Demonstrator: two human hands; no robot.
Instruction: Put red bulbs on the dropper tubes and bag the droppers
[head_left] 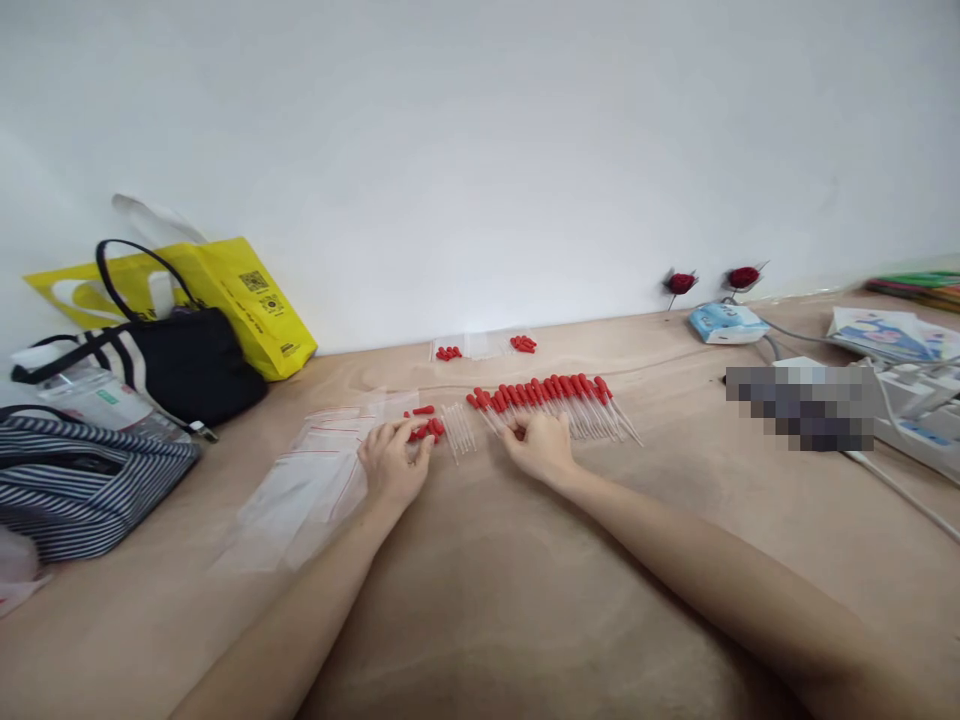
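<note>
Left hand point(395, 464) at eleven o'clock, loosely curled, thumb apart; right hand point(541, 448) toward one, narrowed, its hold impossible to tell. Between them, clear tubes point(459, 430) at twelve; red caps point(434, 427) by the left, red-topped droppers point(564, 390) by the right.

The caps point(436, 428) are red, the tubes point(459, 430) clear, the droppers point(577, 387) clear with red tops. The bags point(315, 485) are translucent with red lines, the table point(487, 590) tan, the tote point(244, 300) yellow with black print, the pouch point(101, 490) dark-and-white striped, the 2 roses point(682, 284) deep red.
</note>
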